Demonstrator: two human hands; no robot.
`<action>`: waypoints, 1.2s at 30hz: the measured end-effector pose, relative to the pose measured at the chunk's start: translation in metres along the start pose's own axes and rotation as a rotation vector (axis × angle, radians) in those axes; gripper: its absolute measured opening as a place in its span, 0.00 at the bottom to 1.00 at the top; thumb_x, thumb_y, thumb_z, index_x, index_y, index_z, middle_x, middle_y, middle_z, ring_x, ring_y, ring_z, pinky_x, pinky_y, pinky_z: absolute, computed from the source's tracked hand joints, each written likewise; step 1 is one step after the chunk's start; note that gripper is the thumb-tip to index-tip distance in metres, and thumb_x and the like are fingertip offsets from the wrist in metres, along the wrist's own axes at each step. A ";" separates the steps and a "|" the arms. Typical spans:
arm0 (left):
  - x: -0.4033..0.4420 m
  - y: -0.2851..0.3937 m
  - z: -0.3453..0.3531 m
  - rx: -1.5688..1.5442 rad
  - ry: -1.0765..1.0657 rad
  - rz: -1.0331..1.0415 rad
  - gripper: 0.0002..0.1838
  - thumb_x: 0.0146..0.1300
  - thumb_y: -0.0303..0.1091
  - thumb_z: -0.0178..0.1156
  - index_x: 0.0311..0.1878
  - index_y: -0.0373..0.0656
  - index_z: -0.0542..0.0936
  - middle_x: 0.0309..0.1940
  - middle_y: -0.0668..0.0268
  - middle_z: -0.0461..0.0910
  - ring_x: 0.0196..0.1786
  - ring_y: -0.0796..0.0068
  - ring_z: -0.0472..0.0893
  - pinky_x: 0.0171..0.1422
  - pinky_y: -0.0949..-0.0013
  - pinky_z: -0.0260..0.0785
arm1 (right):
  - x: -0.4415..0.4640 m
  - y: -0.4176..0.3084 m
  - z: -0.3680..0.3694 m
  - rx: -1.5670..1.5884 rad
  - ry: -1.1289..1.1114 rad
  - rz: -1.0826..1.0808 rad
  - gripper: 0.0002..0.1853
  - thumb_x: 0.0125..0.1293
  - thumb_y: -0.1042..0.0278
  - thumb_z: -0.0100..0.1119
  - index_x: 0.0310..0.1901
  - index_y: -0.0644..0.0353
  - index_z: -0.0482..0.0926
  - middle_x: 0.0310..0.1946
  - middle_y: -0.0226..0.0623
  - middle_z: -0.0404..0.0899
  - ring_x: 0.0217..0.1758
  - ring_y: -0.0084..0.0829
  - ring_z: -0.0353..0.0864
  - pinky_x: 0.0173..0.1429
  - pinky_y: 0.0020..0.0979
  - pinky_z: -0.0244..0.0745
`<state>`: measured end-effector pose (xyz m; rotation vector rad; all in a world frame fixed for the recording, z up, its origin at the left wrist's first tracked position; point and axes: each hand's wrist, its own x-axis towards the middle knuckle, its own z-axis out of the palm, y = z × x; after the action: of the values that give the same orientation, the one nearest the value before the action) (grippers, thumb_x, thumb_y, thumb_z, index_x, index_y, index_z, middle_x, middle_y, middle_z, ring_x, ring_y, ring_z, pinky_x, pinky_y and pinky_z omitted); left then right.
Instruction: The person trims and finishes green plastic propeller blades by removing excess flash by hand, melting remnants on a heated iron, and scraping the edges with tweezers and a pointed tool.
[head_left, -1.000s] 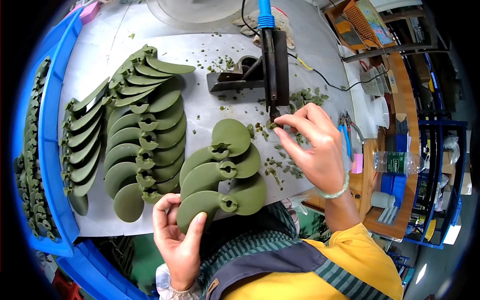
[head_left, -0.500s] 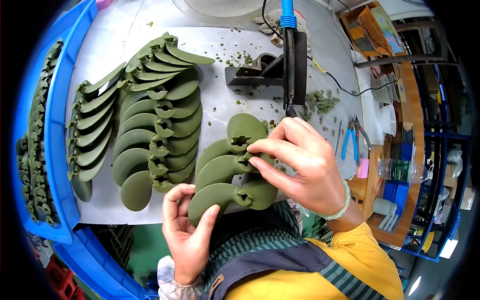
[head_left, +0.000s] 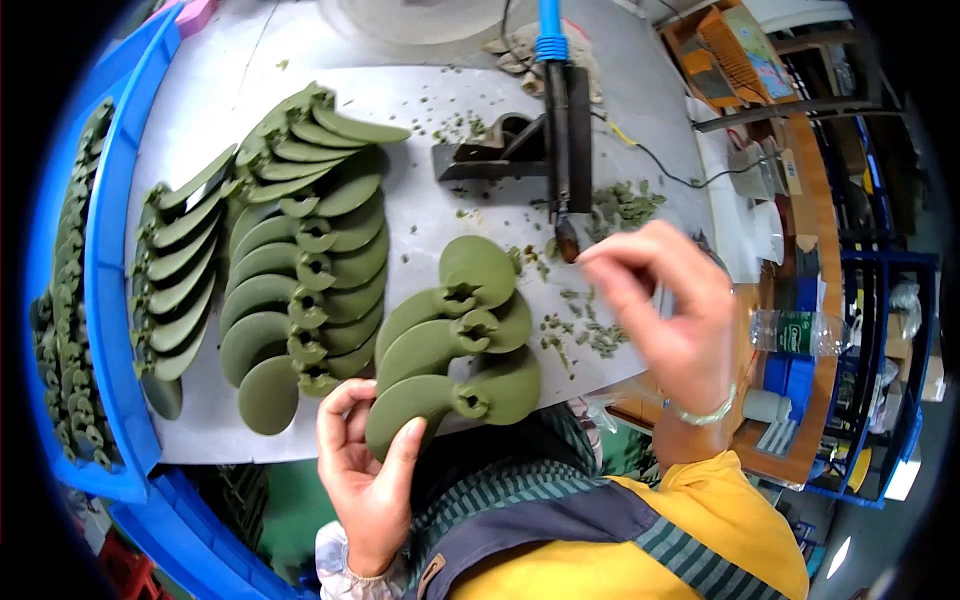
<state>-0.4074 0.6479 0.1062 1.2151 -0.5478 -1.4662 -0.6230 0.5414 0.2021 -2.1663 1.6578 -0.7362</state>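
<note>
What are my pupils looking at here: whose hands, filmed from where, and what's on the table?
There is no robot: a person works with bare hands, filmed by a camera worn on their head, looking forward and down. The left hand grips the nearest of several overlapping green propeller-like parts. The right hand, blurred, is near the tip of a blue-and-black tool; whether it holds anything is unclear. The table also carries rows of similar parts and green scraps.

My sleeve [head_left: 720,510] is yellow, my apron [head_left: 525,453] striped in green and black, my bladed pieces [head_left: 410,402] olive green, the crate [head_left: 112,330] blue.
</note>
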 end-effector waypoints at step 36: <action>-0.003 -0.010 -0.005 0.054 0.021 0.042 0.25 0.66 0.19 0.60 0.63 0.35 0.64 0.54 0.57 0.78 0.55 0.71 0.80 0.63 0.69 0.71 | -0.052 0.172 0.007 -0.017 0.110 0.210 0.12 0.60 0.76 0.68 0.45 0.65 0.81 0.40 0.37 0.83 0.35 0.29 0.84 0.40 0.29 0.78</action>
<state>-0.4080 0.6544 0.0974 1.2522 -0.5988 -1.4098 -0.7668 0.5430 0.0935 -1.9547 1.9169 -0.7937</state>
